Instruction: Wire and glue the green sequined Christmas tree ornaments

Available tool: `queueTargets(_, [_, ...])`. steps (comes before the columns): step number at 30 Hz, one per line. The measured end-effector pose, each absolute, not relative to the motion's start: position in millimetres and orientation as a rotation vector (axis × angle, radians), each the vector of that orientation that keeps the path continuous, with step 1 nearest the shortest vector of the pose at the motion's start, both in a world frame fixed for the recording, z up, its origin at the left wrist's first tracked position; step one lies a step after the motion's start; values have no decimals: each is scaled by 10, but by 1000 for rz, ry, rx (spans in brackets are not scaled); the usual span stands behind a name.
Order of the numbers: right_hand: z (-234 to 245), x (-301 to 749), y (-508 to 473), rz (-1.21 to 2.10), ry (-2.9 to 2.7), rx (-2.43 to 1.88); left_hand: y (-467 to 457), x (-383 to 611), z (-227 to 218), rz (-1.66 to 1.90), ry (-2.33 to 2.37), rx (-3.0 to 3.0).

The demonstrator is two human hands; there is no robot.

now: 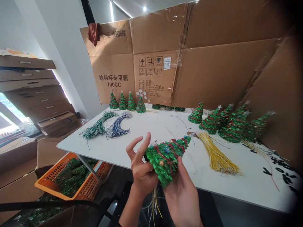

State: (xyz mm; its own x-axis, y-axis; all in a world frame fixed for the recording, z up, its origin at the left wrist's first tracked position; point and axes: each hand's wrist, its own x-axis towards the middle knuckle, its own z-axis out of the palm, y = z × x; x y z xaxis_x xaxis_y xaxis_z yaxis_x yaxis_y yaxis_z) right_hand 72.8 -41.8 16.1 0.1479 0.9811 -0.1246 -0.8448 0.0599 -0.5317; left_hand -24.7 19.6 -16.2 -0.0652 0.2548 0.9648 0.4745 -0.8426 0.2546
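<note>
A small green sequined Christmas tree (167, 156) with red beading and small ornaments lies tilted, tip pointing right, between both my hands above the near edge of the white table (153, 129). My left hand (140, 167) grips its base from the left, with the index finger and thumb raised and spread. My right hand (182, 192) holds it from below, thumb pressed on the tree's lower side. Thin wires (153, 201) hang from the tree's base.
Finished trees stand in a row at the back (127, 102) and in a cluster at the right (227, 124). Bundles of green (98, 126), blue (117, 127) and yellow (216, 156) wire lie on the table. Cardboard sheets (189, 56) wall the back. An orange basket (73, 179) of green pieces sits below left.
</note>
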Motion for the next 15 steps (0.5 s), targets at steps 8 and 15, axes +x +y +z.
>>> queueTargets(8, [161,762,-416,1435,-257,-564,181,-219,-160,-2047,-797,-2124])
queueTargets(15, [192,772,-424,1436,-183,-595,128,-215,-120,-1996,-822,-2169])
